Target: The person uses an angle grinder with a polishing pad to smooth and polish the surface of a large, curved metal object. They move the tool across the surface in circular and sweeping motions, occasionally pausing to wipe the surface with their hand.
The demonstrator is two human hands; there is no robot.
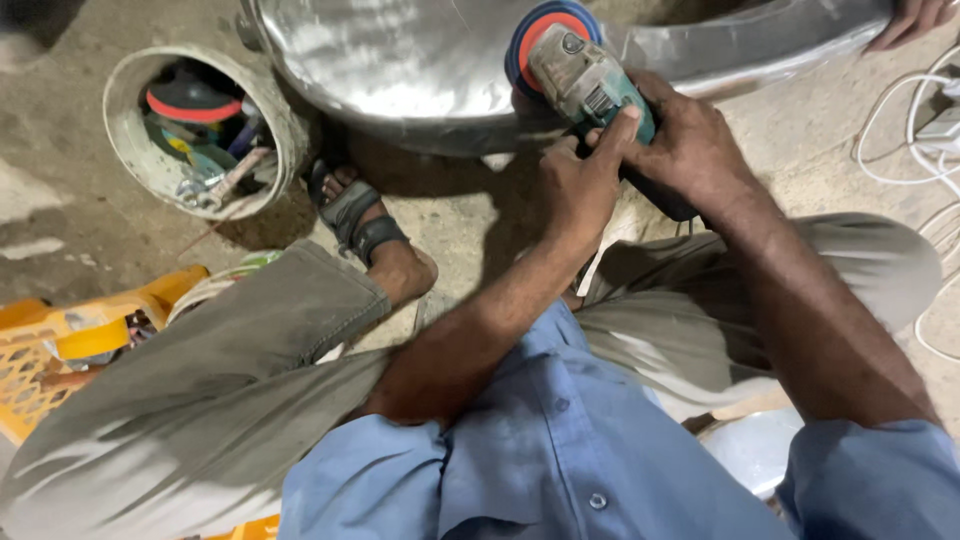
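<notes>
The large shiny metal vessel [400, 70] is cut off by the top edge, so its full shape cannot be told. The grinder [585, 85] body is largely hidden beneath the left hand [580, 185] and right hand [690, 150], and another person's fingers [915, 20] show only at the upper right corner. The bucket [125, 120] contents lie tangled in shadow, and the yellow crate [40, 370] runs off the left edge.

Both my arms reached forward, forearms bare, blue sleeves pushed up above the elbows. My left hand [578, 185] was curled shut, index finger stretched out toward my right. My right hand [685, 145] was clenched just beside it, knuckles up, wrist bent slightly down. Hands touched.
</notes>
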